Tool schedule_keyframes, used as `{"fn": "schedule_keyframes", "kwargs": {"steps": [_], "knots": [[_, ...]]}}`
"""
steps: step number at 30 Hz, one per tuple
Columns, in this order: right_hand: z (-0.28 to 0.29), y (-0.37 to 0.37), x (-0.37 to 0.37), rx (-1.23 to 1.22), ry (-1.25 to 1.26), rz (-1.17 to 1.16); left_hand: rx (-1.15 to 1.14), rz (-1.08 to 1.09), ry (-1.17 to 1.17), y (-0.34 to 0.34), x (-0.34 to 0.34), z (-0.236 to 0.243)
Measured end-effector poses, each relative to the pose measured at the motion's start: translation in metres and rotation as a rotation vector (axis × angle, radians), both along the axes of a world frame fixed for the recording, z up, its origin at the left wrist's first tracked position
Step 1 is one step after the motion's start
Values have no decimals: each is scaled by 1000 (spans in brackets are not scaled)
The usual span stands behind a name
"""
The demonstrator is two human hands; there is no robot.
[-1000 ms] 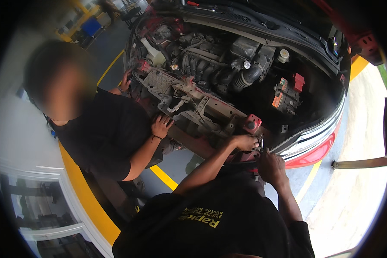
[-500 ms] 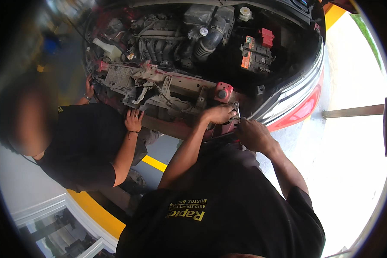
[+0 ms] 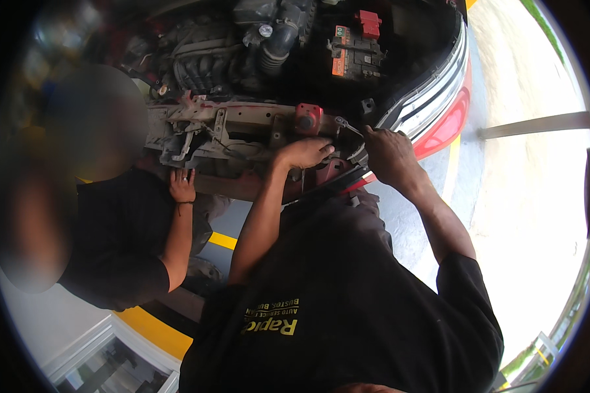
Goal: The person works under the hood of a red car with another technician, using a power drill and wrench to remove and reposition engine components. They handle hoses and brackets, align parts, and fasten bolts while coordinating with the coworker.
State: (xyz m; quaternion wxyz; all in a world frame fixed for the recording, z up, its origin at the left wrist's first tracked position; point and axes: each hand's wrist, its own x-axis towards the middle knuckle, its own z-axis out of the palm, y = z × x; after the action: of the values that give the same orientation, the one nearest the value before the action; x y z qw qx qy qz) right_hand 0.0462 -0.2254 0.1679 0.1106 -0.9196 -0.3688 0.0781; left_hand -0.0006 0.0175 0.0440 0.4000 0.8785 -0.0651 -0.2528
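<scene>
Right hand [image 3: 392, 154]: closed round the near end of a slim silver wrench [image 3: 352, 127]. Wrench runs out from those fingers toward the left; its ring end sits beyond and to the right of the left hand, near the right end of the car's front frame [image 3: 249, 114]. Whether the ring is seated on a fastener: can't tell.

Left hand [image 3: 305, 152]: back up, fingers pointing right, laid over the front frame a little left of the right hand. Fingertips partly hidden, so can't tell if it grips anything. Hands apart, not touching.

Around them: red bracket [image 3: 308, 118] with a round dark centre, just beyond the left hand. Battery [image 3: 364, 62], orange label, further beyond the left hand and a bit right; red cover [image 3: 368, 24] at its far end. Ribbed black hose [image 3: 273, 60] beyond and slightly left of the left hand. Silver headlight [image 3: 432, 85] beyond and right of the right hand, lower end just beside it; red body panel [image 3: 447, 124] right of the same hand.

Co-worker's hand [image 3: 183, 188]: well left of the left hand, fingers spread on the reddish lower bar [image 3: 236, 187], ring on one finger, dark band at the wrist.
</scene>
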Motion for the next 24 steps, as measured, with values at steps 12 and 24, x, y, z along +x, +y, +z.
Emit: {"fn": "schedule_keyframes", "kwargs": {"steps": [12,24], "knots": [[-7,-6,13,-3,-36,75,-19,153,140,4,8,-26],[22,11,10,-20,-180,149,99,-54,-32,7,8,-30]]}}
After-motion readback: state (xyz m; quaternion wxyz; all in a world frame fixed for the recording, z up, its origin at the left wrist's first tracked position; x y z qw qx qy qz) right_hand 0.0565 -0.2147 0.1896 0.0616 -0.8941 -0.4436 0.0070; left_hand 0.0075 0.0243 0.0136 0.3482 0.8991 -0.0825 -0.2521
